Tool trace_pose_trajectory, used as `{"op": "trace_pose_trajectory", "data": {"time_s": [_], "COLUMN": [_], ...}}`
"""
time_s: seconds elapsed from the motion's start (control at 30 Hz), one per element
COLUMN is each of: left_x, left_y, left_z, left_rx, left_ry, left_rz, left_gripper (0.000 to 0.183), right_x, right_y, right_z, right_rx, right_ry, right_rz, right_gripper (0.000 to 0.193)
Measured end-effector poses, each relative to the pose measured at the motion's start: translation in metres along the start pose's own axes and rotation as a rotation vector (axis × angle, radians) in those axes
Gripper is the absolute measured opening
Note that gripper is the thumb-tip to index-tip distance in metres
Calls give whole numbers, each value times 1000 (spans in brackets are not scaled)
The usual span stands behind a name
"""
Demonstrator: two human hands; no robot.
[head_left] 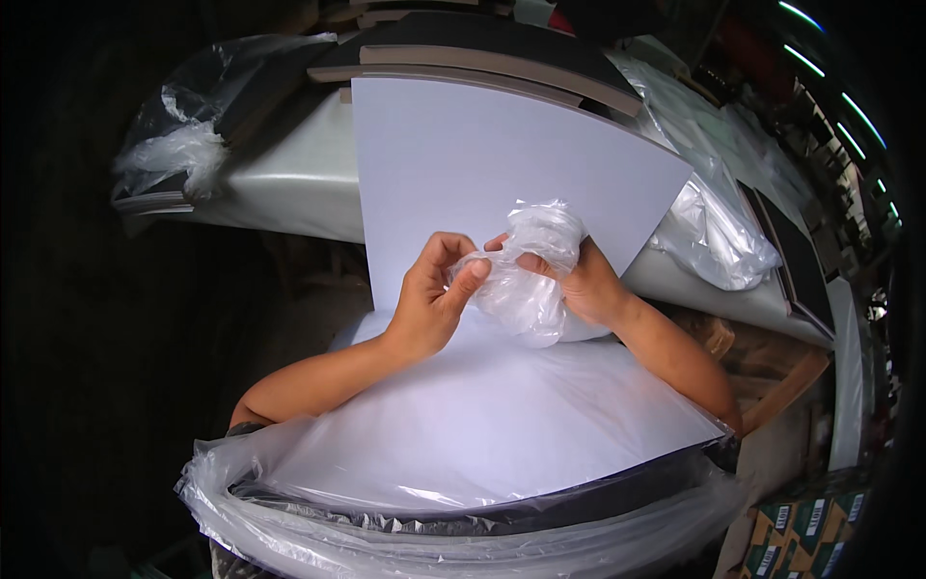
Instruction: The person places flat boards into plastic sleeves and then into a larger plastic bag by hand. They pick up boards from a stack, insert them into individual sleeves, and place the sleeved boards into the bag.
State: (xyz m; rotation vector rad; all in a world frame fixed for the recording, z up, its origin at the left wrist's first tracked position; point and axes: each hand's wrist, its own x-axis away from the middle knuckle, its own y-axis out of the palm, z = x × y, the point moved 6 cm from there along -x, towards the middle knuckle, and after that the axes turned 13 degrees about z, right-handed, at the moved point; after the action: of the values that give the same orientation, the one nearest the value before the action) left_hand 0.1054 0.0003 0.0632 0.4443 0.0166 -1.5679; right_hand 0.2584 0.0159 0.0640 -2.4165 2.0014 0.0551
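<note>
A clear plastic bag is gathered into a crumpled bunch between my two hands. My left hand pinches a strand of the plastic between thumb and fingers. On the other side, my right hand is closed around the bunch, and the film hides part of its fingers. Below them, the bag spreads toward me over a broad white sheet-like stack with a dark layer at its near edge. Behind the bunch, a large white board leans on the table's edge.
Thick dark boards lie stacked on the table. Crumpled clear plastic sits at the left and over the right side. Dark panels stand at far right. A wooden frame and printed cartons are lower right.
</note>
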Motion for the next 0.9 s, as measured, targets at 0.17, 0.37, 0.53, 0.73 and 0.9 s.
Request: {"op": "trace_pose_trajectory", "data": {"time_s": [0.17, 0.37, 0.53, 0.73, 0.9], "left_x": [-13, -11, -12, 3, 6], "left_y": [-14, -19, -28, -13, -18], "left_z": [10, 18, 11, 14, 13], "left_rx": [-48, -194, -22, -84, -134], "left_ry": [55, 63, 29, 106, 91], "left_rz": [-66, -56, -101, -59, -64], "left_gripper": [17, 20, 21, 19, 22], "right_x": [-6, -22, 5, 35, 44], "right_y": [8, -3, 29, 37, 38], "right_z": [-22, -27, -7, 11, 27], "right_rx": [143, 34, -262, -381, -467], "right_ry": [-52, 52, 57, 43, 73], "right_rz": [-87, -122, 66, 274, 277], "right_gripper": [28, 28, 22, 17, 20]}}
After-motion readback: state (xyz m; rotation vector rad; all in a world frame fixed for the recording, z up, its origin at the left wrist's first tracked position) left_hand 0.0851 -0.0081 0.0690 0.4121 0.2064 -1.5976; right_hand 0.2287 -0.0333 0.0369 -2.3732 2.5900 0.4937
